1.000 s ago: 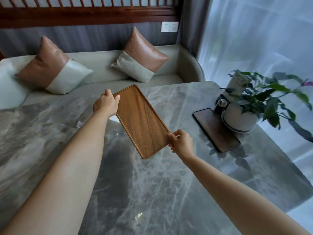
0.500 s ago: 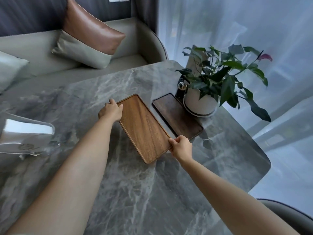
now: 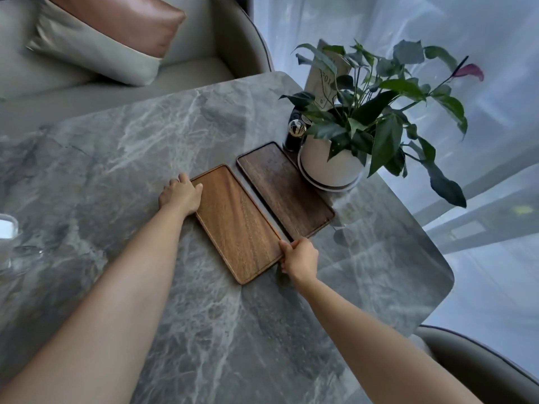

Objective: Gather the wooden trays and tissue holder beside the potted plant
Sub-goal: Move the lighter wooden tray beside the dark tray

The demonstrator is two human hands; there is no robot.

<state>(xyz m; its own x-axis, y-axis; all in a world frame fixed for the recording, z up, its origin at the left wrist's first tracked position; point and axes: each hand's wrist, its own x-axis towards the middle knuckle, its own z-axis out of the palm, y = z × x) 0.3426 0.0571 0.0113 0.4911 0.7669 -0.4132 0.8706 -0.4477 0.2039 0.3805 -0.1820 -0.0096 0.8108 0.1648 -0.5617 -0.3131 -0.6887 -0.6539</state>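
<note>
A light wooden tray [image 3: 236, 223] lies flat on the grey marble table [image 3: 145, 147], side by side with a dark wooden tray [image 3: 284, 189]. The dark tray rests against the white pot of the potted plant [image 3: 331, 161]. My left hand [image 3: 180, 195] grips the light tray's far left corner. My right hand [image 3: 300, 258] holds its near right corner. A clear tissue holder [image 3: 7, 237] with white tissue shows only partly at the left edge of the frame.
A black bottle with a shiny round cap [image 3: 294, 135] and a card stand behind the pot. A sofa with a brown and grey cushion [image 3: 108, 33] runs along the far side. A chair back [image 3: 481, 365] is at lower right, sheer curtains at right.
Both hands carried the light tray rightward and set it down next to the dark tray. My view swung right, so the tissue holder slid to the left edge.
</note>
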